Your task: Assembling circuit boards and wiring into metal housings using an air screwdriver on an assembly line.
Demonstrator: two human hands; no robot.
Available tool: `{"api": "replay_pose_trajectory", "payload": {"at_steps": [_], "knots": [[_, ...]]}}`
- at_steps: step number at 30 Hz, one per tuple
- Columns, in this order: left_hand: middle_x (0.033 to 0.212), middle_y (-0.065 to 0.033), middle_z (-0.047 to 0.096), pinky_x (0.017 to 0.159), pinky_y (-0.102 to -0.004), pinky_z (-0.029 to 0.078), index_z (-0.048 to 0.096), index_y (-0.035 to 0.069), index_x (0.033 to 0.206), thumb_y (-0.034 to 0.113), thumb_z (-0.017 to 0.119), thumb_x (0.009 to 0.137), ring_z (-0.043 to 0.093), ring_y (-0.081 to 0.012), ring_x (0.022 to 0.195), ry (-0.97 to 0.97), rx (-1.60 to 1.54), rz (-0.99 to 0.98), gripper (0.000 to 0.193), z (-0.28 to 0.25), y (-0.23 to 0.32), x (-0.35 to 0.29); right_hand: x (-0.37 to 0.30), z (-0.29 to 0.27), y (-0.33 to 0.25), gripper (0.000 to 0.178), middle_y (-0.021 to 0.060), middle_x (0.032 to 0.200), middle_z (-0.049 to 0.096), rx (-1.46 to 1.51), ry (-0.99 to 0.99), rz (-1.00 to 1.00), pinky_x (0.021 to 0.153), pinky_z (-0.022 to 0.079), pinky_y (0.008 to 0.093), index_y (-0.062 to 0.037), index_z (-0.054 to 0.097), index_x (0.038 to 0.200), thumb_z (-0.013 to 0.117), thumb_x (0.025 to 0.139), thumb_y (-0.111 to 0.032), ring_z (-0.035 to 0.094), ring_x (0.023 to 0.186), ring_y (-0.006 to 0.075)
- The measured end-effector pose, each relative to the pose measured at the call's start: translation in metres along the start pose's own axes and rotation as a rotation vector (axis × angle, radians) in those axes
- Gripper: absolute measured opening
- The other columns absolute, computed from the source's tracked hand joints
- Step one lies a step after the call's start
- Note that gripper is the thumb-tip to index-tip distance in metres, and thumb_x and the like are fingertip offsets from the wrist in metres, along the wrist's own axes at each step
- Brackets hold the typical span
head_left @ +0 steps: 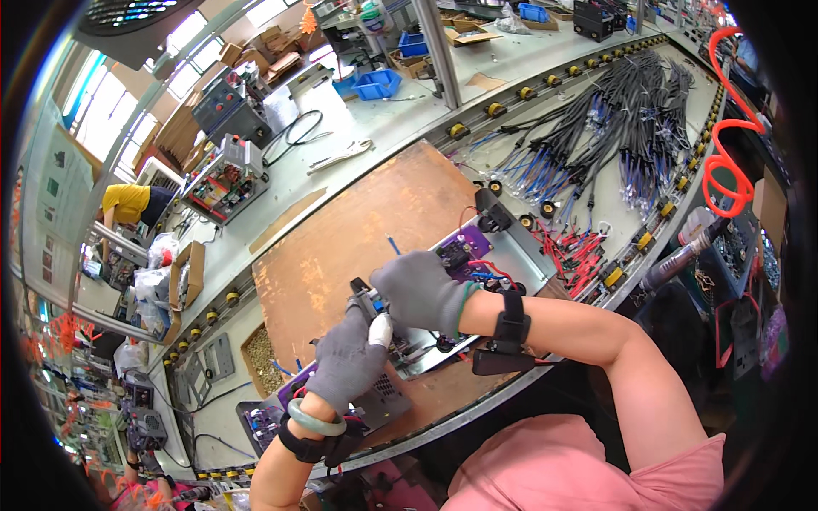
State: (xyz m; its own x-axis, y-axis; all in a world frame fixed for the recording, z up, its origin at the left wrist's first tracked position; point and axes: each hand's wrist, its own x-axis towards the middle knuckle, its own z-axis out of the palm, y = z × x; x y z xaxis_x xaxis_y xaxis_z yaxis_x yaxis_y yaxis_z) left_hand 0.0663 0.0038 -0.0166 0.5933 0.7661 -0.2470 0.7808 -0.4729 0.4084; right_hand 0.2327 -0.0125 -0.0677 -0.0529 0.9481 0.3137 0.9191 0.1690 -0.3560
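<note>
My two grey-gloved hands meet above an open metal chassis (532,264) on a brown board. My left hand (348,358) is closed, with a white-tipped thumb, on a small black-and-grey part (365,294); the part's kind does not show. From the right, my right hand (417,291) has its fingers curled against that part, beside a bit of blue; its fingertips are partly hidden. A purple circuit board (477,242) with black components and red and blue wires shows past my right hand. Below my left wrist lie another purple board (264,430) and a perforated dark panel (388,399).
The brown board (341,247) rests on a roller-edged line. Bundled black cables (605,128) and red leads (579,255) lie to the right. A tray of small screws (260,353) sits left. A red coiled hose (724,166) hangs at right. Another person (128,204) stands far left.
</note>
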Motion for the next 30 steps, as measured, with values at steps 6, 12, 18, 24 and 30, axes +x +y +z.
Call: {"api": "replay_pose_trajectory", "payload": {"at_steps": [6,12,18,24,30], "knots": [[0.111,-0.0208,0.068,0.088,-0.0409,0.05,0.051,-0.002,0.133,0.028,0.051,0.097,0.067,-0.0324,0.102,0.098,-0.389,0.221,0.047,0.003,-0.014,-0.001,0.008,-0.038,-0.022,0.014,0.0091,0.081,0.07,-0.146,-0.322,-0.081,0.071,0.057,0.0411,-0.0107,0.071,0.088,0.066,0.079,-0.02,0.072,0.08,0.0315],[0.108,-0.0133,0.066,0.087,-0.0362,0.047,0.057,-0.006,0.122,0.021,0.048,0.098,0.061,-0.0217,0.098,0.068,-0.365,0.141,0.037,-0.007,-0.002,-0.012,-0.089,-0.097,0.074,0.027,0.0105,0.098,0.068,0.141,0.523,-0.222,0.065,0.053,0.0396,-0.0089,0.066,0.106,0.064,0.079,-0.007,0.067,0.076,0.0303],[0.094,-0.0201,0.068,0.078,-0.043,0.048,0.06,-0.003,0.116,0.023,0.05,0.095,0.065,-0.0332,0.086,0.193,-0.339,0.115,0.035,0.006,0.001,-0.004,-0.171,-0.059,0.248,0.028,0.0119,0.101,0.071,-0.171,-0.321,0.554,0.079,0.056,0.0428,-0.0155,0.071,0.107,0.06,0.081,-0.012,0.069,0.092,0.0328],[0.096,-0.0264,0.066,0.079,-0.0478,0.047,0.06,-0.002,0.115,0.027,0.05,0.095,0.064,-0.0434,0.091,0.219,-0.128,0.089,0.036,0.004,0.002,-0.013,-0.181,0.02,0.262,0.023,0.0097,0.116,0.065,-0.557,-0.13,0.069,0.083,0.053,0.0405,-0.0144,0.073,0.104,0.062,0.083,-0.016,0.062,0.109,0.0287],[0.098,-0.0287,0.065,0.08,-0.0517,0.047,0.059,0.0,0.113,0.031,0.049,0.098,0.061,-0.0474,0.094,0.259,0.062,0.134,0.036,0.005,-0.004,-0.008,-0.187,0.0,0.274,0.016,0.0085,0.084,0.07,-0.684,-0.059,0.361,0.074,0.052,0.039,-0.0133,0.075,0.085,0.059,0.081,-0.011,0.068,0.084,0.0274]]}}
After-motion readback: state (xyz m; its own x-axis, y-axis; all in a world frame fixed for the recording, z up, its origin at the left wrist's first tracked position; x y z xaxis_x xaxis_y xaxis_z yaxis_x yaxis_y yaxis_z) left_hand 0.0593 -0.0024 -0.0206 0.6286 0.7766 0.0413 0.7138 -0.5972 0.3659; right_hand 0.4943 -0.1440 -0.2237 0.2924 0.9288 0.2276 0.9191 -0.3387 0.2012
